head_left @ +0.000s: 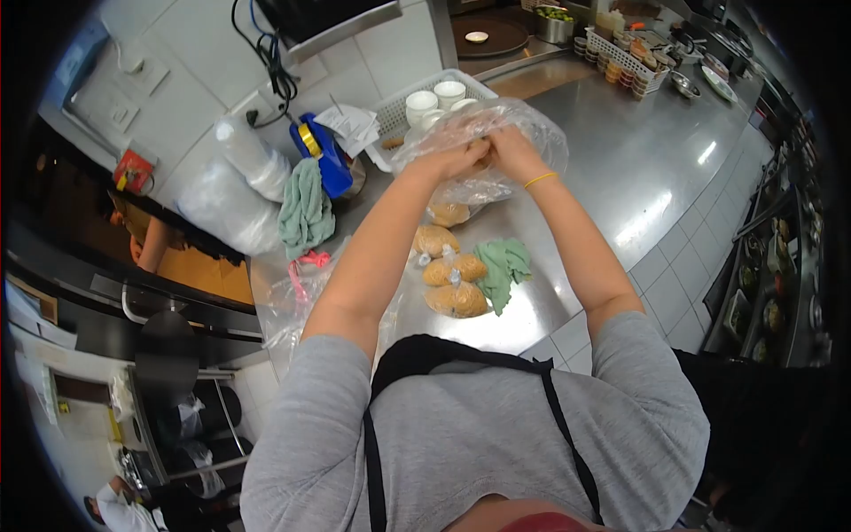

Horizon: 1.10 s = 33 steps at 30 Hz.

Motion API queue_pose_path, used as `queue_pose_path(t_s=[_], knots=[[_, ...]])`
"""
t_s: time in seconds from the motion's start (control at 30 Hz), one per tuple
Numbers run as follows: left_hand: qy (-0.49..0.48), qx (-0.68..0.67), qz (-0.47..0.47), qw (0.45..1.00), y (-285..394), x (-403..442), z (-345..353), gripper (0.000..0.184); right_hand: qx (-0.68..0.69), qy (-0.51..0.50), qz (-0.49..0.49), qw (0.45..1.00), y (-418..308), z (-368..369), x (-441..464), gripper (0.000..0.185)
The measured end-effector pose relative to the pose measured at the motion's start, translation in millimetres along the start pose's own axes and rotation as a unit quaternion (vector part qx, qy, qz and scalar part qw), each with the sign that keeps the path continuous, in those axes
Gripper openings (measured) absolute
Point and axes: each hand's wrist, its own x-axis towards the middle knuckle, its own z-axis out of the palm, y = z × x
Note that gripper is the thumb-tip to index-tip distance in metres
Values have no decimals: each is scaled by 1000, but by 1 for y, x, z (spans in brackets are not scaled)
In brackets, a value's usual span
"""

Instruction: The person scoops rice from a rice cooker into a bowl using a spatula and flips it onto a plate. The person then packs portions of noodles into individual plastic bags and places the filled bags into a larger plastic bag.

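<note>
Both of my hands are together at a large clear plastic bag (pixel 542 133) above the steel counter (pixel 612 168). My left hand (pixel 463 161) is closed on the bag's gathered plastic. Beside it my right hand (pixel 514 152), with a yellow band at the wrist, is bent inward with its fingers closed at the same plastic. Something tan shows between the hands, too small to make out. Just below lies a tan-filled small bag (pixel 449 214), partly under the plastic. Nearer me are several knotted bags of tan, crumb-like food (pixel 456 301), touching a green cloth (pixel 505 273).
Behind the bag stands a white basket (pixel 386 120) with white cups (pixel 421 106). At left are a blue tape dispenser (pixel 324 160), another green cloth (pixel 306 213) and plastic rolls (pixel 253 160). Sauce cups (pixel 620 75) stand far right. A person (pixel 124 505) is at lower left.
</note>
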Motion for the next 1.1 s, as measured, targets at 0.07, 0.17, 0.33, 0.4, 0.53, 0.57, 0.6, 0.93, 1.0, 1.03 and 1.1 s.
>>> queue_pose_path(t_s=[0.07,0.17,0.33,0.4,0.53,0.57,0.6,0.93,1.0,1.03,1.1], knots=[[32,-44,22,998,4,4,2,45,21,-97,34,994,1,-12,8,25],[8,4,58,998,-13,27,12,43,141,-56,69,986,2,-17,3,13],[-27,84,24,996,13,4,-17,45,69,143,-22,987,-61,-23,-18,6],[-14,-9,-63,998,6,8,-4,46,224,-82,37,971,-92,-15,-49,16],[20,-60,-90,994,-3,8,17,50,159,-253,39,954,-102,52,-103,42],[17,-82,-97,992,-3,8,15,53,157,-252,36,954,-105,50,-105,42],[23,-79,-96,992,-5,10,14,53,194,-286,55,937,-108,46,-103,47],[-55,-79,-93,991,-20,20,31,57,85,-332,33,939,-116,44,-128,45],[-78,-66,-92,991,-17,20,28,58,175,-290,43,940,-111,38,-131,38],[-86,-85,-100,988,-17,20,26,59,174,-284,51,941,-105,31,-128,38],[-93,-104,-110,984,-15,21,23,59,410,-170,91,892,-91,8,-120,39]])
